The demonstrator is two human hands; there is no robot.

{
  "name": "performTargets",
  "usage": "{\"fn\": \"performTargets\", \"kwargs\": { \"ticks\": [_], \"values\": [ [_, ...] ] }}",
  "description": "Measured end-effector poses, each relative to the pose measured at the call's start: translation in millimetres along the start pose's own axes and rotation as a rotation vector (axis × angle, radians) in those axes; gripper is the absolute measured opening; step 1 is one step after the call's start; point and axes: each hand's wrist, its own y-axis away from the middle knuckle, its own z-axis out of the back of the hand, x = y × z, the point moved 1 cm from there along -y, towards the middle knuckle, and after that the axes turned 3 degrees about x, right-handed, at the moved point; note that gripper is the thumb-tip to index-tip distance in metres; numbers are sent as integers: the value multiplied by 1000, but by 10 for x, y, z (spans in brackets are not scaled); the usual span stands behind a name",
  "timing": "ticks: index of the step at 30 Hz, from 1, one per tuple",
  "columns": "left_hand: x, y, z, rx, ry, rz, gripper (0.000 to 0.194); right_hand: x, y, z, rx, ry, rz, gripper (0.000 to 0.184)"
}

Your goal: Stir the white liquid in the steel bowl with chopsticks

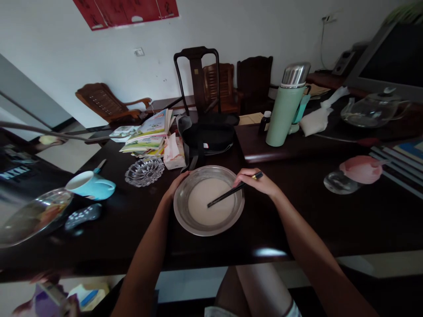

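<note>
A round metal bowl with pale batter sits on the dark table in front of me. My left hand rests against the bowl's left rim, fingers curled on its edge. My right hand is closed on a pair of dark chopsticks, whose tips dip into the batter near the bowl's middle.
A cut-glass dish, a blue mug and a metal lid lie to the left. A green thermos, a black bag, books, a glass teapot and a pink-lidded jar stand behind and right. Chairs line the wall.
</note>
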Motion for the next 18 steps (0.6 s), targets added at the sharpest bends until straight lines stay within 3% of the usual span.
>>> {"fn": "performTargets", "kwargs": {
  "ticks": [7, 10, 13, 18],
  "values": [
    [7, -29, 11, -37, -23, -3, 26, -18, 41, 117, -188, 14, -49, 33],
    [11, -28, 14, -41, -7, -26, 25, -18, 27, 46, -70, -52, -48, 35],
    [19, -18, 19, -24, 22, -10, 25, -16, -16, -43, 22, 31, 0, 32],
    [13, 0, -1, 0, 4, -17, 26, -55, 19, 79, -178, 83, -3, 29]
  ]
}}
